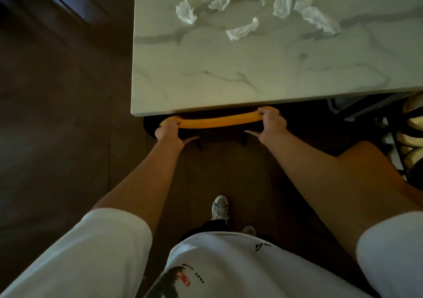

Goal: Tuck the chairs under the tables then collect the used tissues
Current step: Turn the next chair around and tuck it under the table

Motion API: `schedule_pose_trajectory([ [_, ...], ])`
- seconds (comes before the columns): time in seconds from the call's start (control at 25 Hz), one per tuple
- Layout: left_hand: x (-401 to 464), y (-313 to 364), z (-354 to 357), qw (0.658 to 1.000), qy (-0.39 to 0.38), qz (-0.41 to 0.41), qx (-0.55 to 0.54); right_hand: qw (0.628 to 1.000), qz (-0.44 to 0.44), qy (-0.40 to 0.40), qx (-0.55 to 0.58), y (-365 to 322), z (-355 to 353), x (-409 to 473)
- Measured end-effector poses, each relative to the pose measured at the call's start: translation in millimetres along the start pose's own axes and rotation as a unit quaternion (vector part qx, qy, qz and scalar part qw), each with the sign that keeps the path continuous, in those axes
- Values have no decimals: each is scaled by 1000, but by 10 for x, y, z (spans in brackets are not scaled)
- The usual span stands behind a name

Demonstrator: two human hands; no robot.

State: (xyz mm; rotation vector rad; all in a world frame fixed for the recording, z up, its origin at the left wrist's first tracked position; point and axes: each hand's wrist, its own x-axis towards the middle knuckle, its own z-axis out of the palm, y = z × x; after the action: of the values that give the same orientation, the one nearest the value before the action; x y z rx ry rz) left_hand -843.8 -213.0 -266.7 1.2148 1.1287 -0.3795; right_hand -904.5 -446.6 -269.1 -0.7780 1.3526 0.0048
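A chair with a curved yellow backrest (217,121) and a dark seat sits mostly under the near edge of a white marble table (229,80); only the backrest top and a little dark seat show. My left hand (168,132) grips the backrest's left end and my right hand (271,120) grips its right end. Several crumpled white tissues (242,30) lie scattered on the far part of the tabletop, well beyond both hands.
Dark wooden floor (57,114) stretches to the left of the table. A black metal frame with pale cushions (412,124) stands at the right edge under the table side. My white shoe (219,207) is on the floor behind the chair.
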Motion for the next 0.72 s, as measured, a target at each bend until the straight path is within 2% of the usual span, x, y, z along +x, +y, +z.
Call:
schedule_pose_trajectory([
  [0.12,-7,20,-53,999,-44,-15,2,998,2,-67,20,68,-112,-10],
  [0.2,30,18,-73,999,-52,-16,-3,996,3,-82,36,124,-119,13],
  [0.4,118,22,-27,999,-52,-3,2,996,-3,-67,58,84,-41,76],
  [0.72,184,112,39,999,-44,-8,-7,995,11,-85,53,5,14,94],
])
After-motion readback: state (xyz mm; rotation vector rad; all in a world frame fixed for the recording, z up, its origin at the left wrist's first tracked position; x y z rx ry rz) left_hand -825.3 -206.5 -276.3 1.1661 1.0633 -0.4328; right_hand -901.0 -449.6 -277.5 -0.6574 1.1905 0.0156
